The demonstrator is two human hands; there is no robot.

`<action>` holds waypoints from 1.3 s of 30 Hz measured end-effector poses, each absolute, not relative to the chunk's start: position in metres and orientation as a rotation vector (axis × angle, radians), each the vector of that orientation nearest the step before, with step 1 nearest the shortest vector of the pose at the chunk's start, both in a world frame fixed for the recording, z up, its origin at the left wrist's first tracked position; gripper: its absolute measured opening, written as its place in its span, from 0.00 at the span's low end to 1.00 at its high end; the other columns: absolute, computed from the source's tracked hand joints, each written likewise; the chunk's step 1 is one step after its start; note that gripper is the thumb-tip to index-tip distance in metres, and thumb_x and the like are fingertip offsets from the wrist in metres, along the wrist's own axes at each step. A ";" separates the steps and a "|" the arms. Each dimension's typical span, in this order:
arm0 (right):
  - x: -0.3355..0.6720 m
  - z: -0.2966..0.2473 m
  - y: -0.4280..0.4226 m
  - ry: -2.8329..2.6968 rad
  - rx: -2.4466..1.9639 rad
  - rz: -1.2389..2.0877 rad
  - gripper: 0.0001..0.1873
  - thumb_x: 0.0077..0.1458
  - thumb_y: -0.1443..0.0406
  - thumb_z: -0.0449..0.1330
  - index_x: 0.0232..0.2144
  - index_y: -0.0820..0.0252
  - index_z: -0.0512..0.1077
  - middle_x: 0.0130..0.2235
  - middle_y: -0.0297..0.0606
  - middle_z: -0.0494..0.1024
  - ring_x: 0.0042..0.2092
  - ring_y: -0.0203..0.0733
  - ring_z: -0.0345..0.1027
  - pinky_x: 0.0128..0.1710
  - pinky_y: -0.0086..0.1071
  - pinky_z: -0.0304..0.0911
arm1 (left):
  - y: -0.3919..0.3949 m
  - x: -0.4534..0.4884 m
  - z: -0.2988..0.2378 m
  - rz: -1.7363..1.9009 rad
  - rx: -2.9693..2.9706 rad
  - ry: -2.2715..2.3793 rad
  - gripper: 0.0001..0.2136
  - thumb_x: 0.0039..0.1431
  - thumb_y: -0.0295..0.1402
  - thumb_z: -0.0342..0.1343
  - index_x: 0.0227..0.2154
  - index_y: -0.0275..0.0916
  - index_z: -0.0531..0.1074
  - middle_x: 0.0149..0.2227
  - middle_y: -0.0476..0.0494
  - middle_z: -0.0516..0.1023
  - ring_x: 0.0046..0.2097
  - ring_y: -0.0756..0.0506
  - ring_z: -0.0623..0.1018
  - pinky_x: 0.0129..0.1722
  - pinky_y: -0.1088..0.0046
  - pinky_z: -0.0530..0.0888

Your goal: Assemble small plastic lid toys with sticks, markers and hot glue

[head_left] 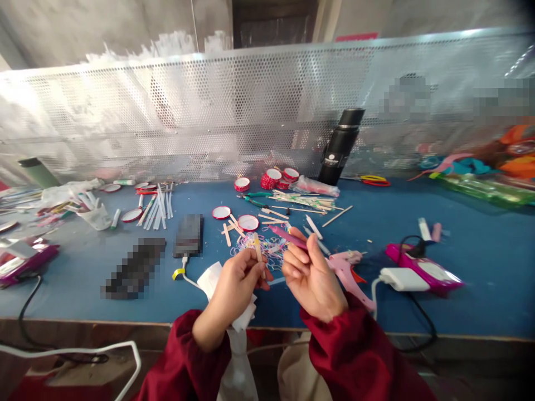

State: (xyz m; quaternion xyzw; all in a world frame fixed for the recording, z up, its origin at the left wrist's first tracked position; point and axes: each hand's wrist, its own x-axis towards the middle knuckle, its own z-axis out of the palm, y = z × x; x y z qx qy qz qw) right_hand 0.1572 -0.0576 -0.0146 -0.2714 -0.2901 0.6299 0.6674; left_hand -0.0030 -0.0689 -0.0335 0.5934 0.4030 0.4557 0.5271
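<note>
My left hand [236, 281] is closed around a pale wooden craft stick [258, 249] that points up from the fingers. Just to its right, my right hand [311, 273] pinches a pink pen-like tool [288, 236] that angles up to the left. Both hands hover above a heap of small coloured rubber bands [267, 248] on the blue worktable [83, 262]. A pink glue gun [349, 270] lies right beside my right hand. Both wrists wear dark red sleeves.
Loose wooden sticks [292, 201], red-rimmed round lids [247, 223] and green-handled pliers [257, 197] lie behind the hands. A black flask [340, 146] stands against the perforated metal screen [167, 111]. A second pink glue gun [426, 270] with a white adapter lies at right. A phone [189, 235] rests left of centre.
</note>
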 end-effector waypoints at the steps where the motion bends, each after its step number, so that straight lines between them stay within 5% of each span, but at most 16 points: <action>1: 0.157 -0.017 -0.057 -0.678 -0.617 1.392 0.25 0.50 0.44 0.69 0.41 0.54 0.76 0.23 0.23 0.61 0.21 0.28 0.49 0.19 0.24 0.55 | -0.069 -0.003 -0.033 1.088 1.417 0.967 0.09 0.66 0.40 0.54 0.37 0.39 0.69 0.31 0.48 0.79 0.28 0.50 0.78 0.29 0.76 0.70; 4: 0.153 -0.027 -0.057 -0.813 -0.671 1.160 0.22 0.54 0.47 0.67 0.42 0.55 0.74 0.26 0.28 0.71 0.25 0.33 0.63 0.25 0.29 0.65 | -0.069 -0.003 -0.033 1.089 1.406 0.967 0.10 0.66 0.40 0.54 0.37 0.39 0.69 0.31 0.48 0.79 0.27 0.50 0.78 0.28 0.76 0.69; 9: 0.144 -0.041 -0.070 -1.093 -0.804 0.610 0.09 0.63 0.61 0.63 0.34 0.56 0.67 0.22 0.26 0.72 0.21 0.32 0.64 0.23 0.27 0.63 | -0.069 -0.002 -0.032 1.094 1.369 0.949 0.11 0.65 0.43 0.56 0.36 0.38 0.69 0.30 0.48 0.79 0.27 0.50 0.78 0.28 0.76 0.70; 16: 0.137 -0.046 -0.082 -1.449 -0.850 0.147 0.05 0.60 0.68 0.61 0.40 0.57 0.70 0.34 0.37 0.77 0.35 0.41 0.75 0.34 0.33 0.71 | -0.069 -0.001 -0.036 1.158 1.331 0.884 0.12 0.64 0.43 0.58 0.35 0.38 0.69 0.29 0.49 0.78 0.29 0.50 0.78 0.28 0.77 0.72; 39: 0.136 -0.044 -0.078 -1.490 -0.913 -0.078 0.05 0.62 0.70 0.60 0.35 0.56 0.68 0.32 0.36 0.78 0.35 0.39 0.76 0.37 0.32 0.71 | -0.069 -0.002 -0.037 1.165 1.404 0.923 0.10 0.65 0.40 0.57 0.36 0.37 0.71 0.30 0.47 0.77 0.29 0.49 0.78 0.29 0.76 0.74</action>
